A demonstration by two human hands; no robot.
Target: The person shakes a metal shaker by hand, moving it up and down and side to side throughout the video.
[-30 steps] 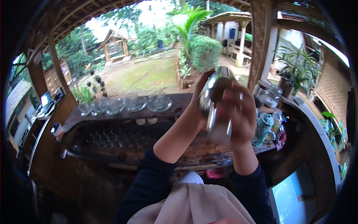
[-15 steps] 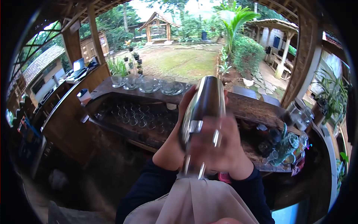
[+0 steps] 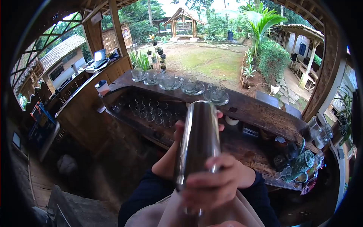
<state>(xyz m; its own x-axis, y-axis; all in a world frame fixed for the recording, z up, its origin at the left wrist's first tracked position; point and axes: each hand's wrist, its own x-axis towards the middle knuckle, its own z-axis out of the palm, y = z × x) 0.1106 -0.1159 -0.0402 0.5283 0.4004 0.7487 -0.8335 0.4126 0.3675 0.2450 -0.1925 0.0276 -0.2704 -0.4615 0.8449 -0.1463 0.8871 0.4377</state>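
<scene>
A shiny metal cocktail shaker (image 3: 198, 140) is held out over my lap, its flat far end tilted up and away from me. My left hand (image 3: 177, 132) is wrapped around the shaker from behind, with fingertips showing past its right side. Closed over the near, lower end is my right hand (image 3: 213, 185), slightly smeared by motion. Part of the shaker's near end is hidden under those fingers.
Beyond my hands runs a dark wooden counter (image 3: 261, 109) with several glass cups on saucers (image 3: 191, 85) along it. Drinking glasses (image 3: 151, 111) stand on the lower shelf. A green patterned jug (image 3: 302, 164) and glass jars (image 3: 319, 130) are at the right.
The shaker has come lower in view and nearer my body, with both hands still on it. My view has turned to the left, so the counter and garden appear farther right.
</scene>
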